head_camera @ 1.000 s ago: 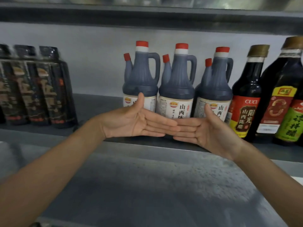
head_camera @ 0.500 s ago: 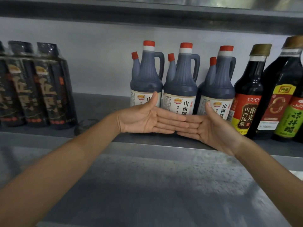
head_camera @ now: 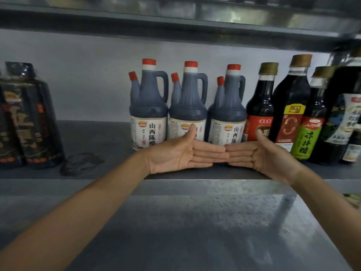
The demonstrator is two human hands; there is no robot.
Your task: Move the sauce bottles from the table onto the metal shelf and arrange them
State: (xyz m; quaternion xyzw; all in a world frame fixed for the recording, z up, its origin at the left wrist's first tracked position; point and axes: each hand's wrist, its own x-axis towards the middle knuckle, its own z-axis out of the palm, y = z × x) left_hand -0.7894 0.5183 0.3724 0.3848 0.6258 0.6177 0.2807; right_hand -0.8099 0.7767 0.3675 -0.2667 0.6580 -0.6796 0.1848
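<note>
At centre frame, three red-capped handled sauce bottles (head_camera: pixel 187 106) on the metal shelf (head_camera: pixel 195 174) are fronted by the flat, empty left hand (head_camera: pixel 181 153) and right hand (head_camera: pixel 261 153), fingertips meeting, seemingly to square the row.

A plain, pale grey-white painted wall (head_camera: pixel 88 75) filled the background across most of the width of the view, smooth and evenly lit, shading a little darker along its upper edge. Left of centre and lower down lay a crumpled sheet of clear, glossy plastic film (head_camera: pixel 81 163), flattened into a loose, wrinkled heap, its folds catching dull highlights and the grey beneath showing through. At the far right edge, lower down, a small blurred yellow-green patch (head_camera: pixel 352 200) showed; what it was could not be told.
</note>
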